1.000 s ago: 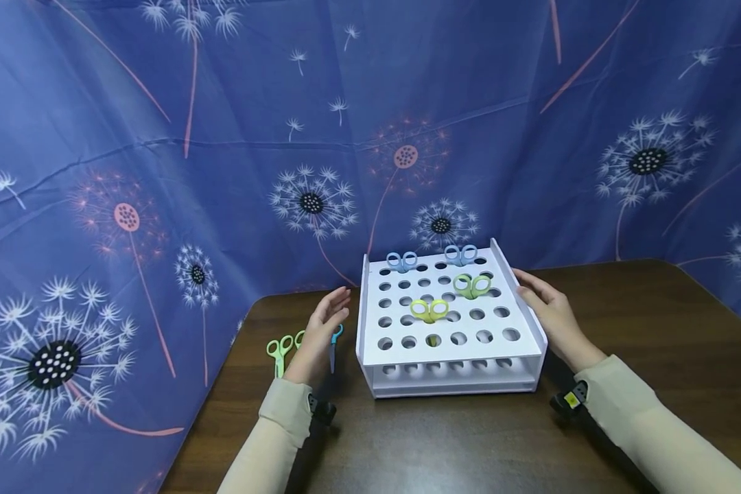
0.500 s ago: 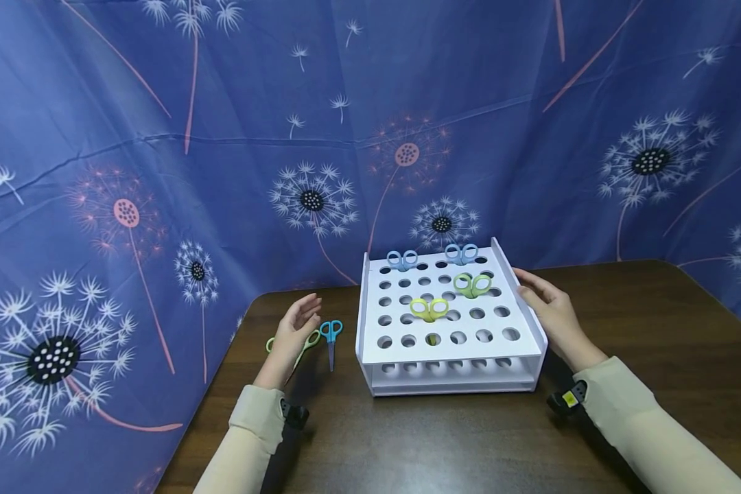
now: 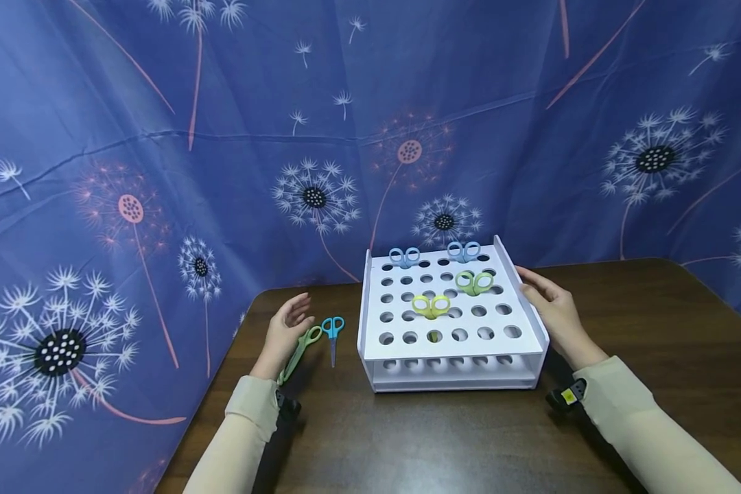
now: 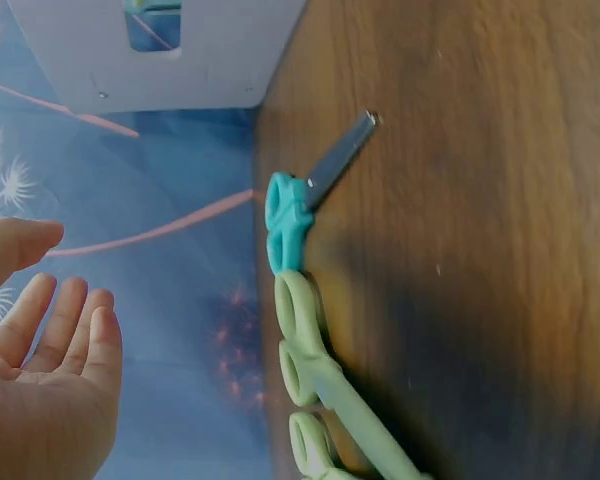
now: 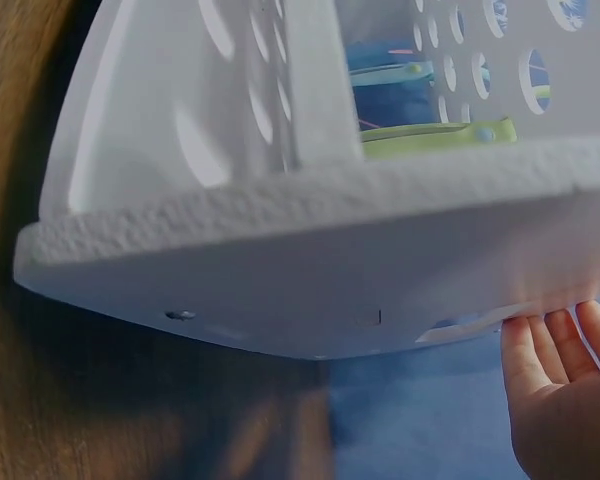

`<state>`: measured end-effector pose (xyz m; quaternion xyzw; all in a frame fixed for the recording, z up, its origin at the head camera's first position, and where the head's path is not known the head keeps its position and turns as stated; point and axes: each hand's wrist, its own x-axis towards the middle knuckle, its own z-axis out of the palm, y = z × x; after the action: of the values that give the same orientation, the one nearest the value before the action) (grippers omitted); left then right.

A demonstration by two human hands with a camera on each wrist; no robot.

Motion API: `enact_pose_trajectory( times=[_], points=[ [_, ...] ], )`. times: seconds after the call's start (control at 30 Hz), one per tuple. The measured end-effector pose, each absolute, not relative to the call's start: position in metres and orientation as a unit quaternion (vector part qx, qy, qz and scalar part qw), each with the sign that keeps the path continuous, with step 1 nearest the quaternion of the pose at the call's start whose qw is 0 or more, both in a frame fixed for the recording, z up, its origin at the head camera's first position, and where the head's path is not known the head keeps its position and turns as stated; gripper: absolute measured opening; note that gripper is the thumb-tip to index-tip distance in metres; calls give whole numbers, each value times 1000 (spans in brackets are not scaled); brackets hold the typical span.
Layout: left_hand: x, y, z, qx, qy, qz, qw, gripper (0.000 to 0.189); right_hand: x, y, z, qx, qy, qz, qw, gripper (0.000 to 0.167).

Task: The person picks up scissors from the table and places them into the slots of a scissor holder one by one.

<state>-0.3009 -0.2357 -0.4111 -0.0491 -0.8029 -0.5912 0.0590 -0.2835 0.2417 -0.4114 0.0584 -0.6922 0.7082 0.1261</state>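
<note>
In the head view my left hand (image 3: 282, 337) hovers over the table's left part, palm turned inward, fingers relaxed and holding nothing. Just right of it lie green scissors (image 3: 295, 358) and teal-handled scissors (image 3: 333, 335). A second pair of green scissors (image 4: 318, 460) shows in the left wrist view, hidden by the hand from the head camera. My right hand (image 3: 558, 317) rests with straight fingers against the right side panel of a white two-tier rack (image 3: 447, 350) full of round holes. Standing in it handles-up are two light blue scissors (image 3: 404, 262), green scissors (image 3: 474, 288) and yellow scissors (image 3: 431, 311).
The dark wooden table (image 3: 444, 439) extends in front of the rack and to its right. A blue dandelion-print cloth (image 3: 321, 82) hangs directly behind the table and along its left side. The rack's side panels stand higher than its perforated top.
My left hand has moved left, away from the rack's left side, uncovering the teal-handled scissors. My right hand stays at the right panel, and the rack has not moved.
</note>
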Motion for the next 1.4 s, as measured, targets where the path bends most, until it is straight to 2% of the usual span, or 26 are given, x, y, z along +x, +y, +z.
enact_pose_trajectory(
  times=[0.7,0.9,1.23,1.4],
  points=[
    [-311,-284,-423,17,-857,-513,42,53,-284,244,-416,59,-674,727,120,48],
    [-311,-294,-422,23,-891,-453,24,50,-287,241,-418,62,-672,729,115,50],
    [-313,-307,-426,8,-930,-367,23,47,-285,238,-419,60,-670,731,113,49],
    [-318,-315,-423,5,-929,-370,-7,46,-284,237,-418,58,-674,727,119,50]
  ],
)
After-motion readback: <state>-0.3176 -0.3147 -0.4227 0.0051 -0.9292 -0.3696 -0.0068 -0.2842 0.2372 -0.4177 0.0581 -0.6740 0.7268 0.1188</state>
